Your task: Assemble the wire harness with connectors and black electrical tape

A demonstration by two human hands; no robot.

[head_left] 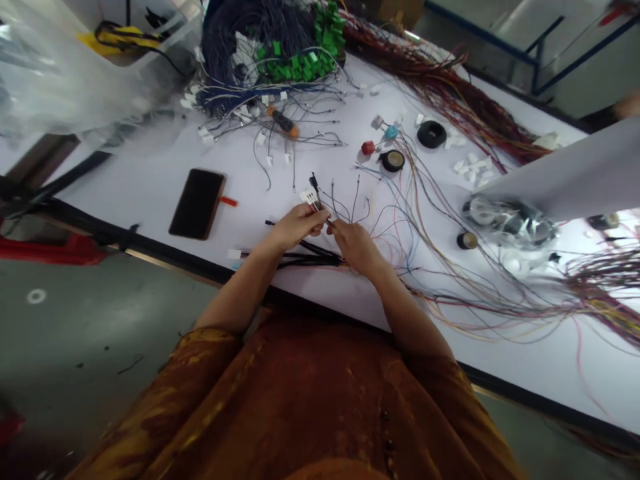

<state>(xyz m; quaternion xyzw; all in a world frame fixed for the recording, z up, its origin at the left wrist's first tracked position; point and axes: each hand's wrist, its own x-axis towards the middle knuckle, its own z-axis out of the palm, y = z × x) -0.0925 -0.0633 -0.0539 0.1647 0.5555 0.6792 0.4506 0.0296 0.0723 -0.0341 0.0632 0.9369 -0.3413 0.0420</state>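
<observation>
My left hand is closed around a white wire connector, whose slotted end sticks out past the fingertips. A small black piece stands up just beyond it. Close beside, my right hand pinches a dark wire that runs toward the connector; the exact contact is hidden by the fingers. Below both hands lie black sleeved cables along the table's near side. Thin loose wires with crimped ends fan out past my right hand.
A phone lies left. Beyond are a screwdriver, grey cables with green connectors and tape rolls. Long wire bundles cross the far side; more wires stretch right. A pale panel juts in, near a plastic bag.
</observation>
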